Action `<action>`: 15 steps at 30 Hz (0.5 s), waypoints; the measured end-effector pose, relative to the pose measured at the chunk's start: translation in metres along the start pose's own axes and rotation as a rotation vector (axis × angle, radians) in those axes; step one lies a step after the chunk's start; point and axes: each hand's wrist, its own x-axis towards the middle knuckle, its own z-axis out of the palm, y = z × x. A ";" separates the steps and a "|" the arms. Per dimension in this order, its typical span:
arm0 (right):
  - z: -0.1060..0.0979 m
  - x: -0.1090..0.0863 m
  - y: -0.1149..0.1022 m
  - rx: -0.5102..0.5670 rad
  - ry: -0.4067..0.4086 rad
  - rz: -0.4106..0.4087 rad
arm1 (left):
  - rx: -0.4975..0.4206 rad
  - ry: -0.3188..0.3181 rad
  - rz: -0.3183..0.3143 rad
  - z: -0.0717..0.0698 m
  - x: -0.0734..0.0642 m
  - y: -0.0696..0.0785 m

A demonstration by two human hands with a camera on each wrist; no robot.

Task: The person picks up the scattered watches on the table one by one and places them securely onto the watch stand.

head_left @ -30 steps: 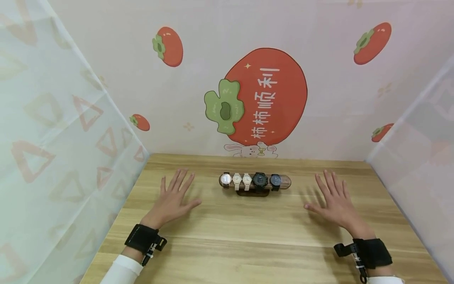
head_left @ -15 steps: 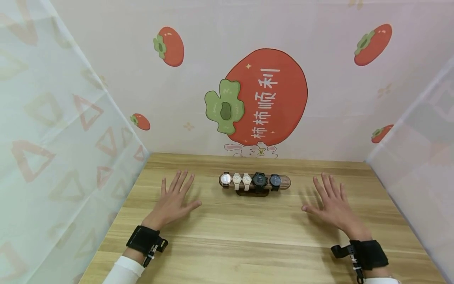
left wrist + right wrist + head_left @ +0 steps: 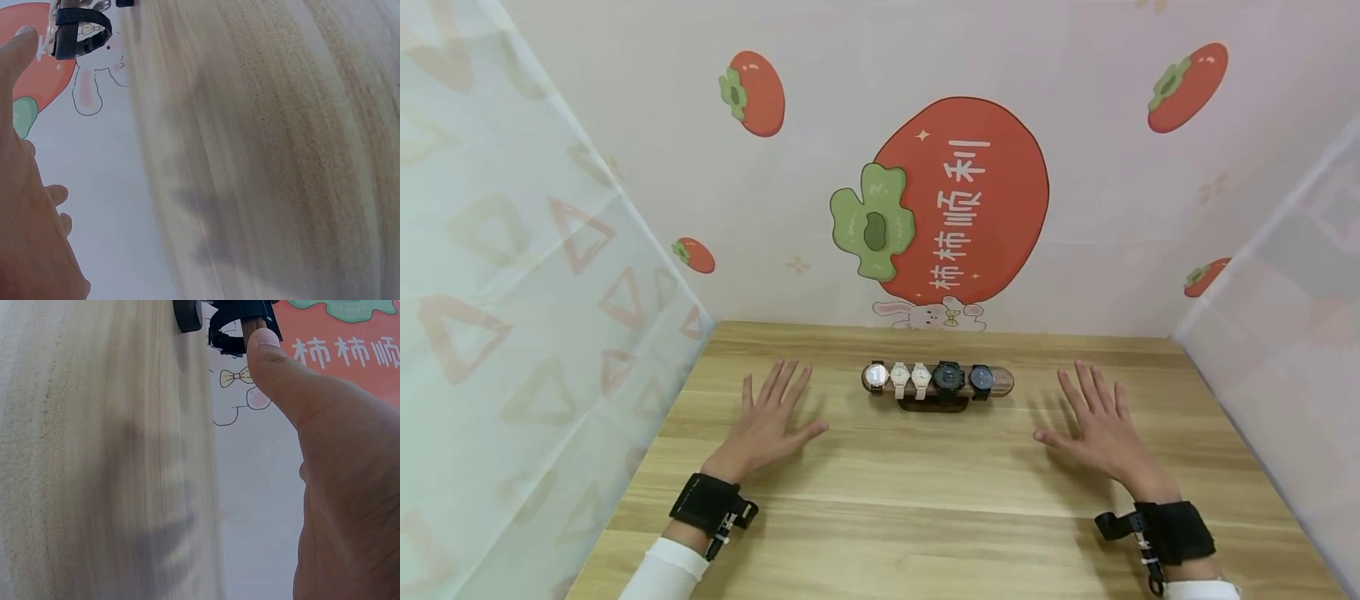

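Several wristwatches sit side by side on a dark wooden watch stand (image 3: 1002,381) at the back middle of the table. Leftmost is a watch with a bright dial and dark strap (image 3: 876,376). Two cream watches (image 3: 911,379) follow, then a large black watch (image 3: 948,379) and a smaller dark one (image 3: 981,379). My left hand (image 3: 763,429) is left of the stand, fingers spread, holding nothing. On the other side my right hand (image 3: 1101,429) is likewise spread, its thumb toward the stand. In the right wrist view a black watch strap (image 3: 240,312) shows beyond the thumb.
The wood-grain table (image 3: 880,517) carries the stand, with shadows of both hands on it. A white back sheet (image 3: 1097,192) printed with persimmons rises behind. Pale patterned sheets flank the left side (image 3: 535,275) and right side (image 3: 1300,275).
My right hand has drifted slightly left, toward the stand. The left hand has barely moved, and the watches stay in place on the stand.
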 end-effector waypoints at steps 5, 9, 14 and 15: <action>0.000 -0.001 -0.001 -0.005 -0.004 0.005 | 0.004 -0.005 0.001 0.002 0.001 0.001; 0.000 -0.002 -0.001 -0.005 -0.005 0.010 | -0.002 0.000 -0.001 0.002 0.002 0.001; 0.001 -0.002 0.000 0.000 0.005 0.002 | -0.002 -0.003 -0.004 0.004 0.004 0.000; 0.002 -0.002 0.000 -0.003 0.008 -0.001 | -0.005 -0.004 -0.003 0.004 0.004 0.000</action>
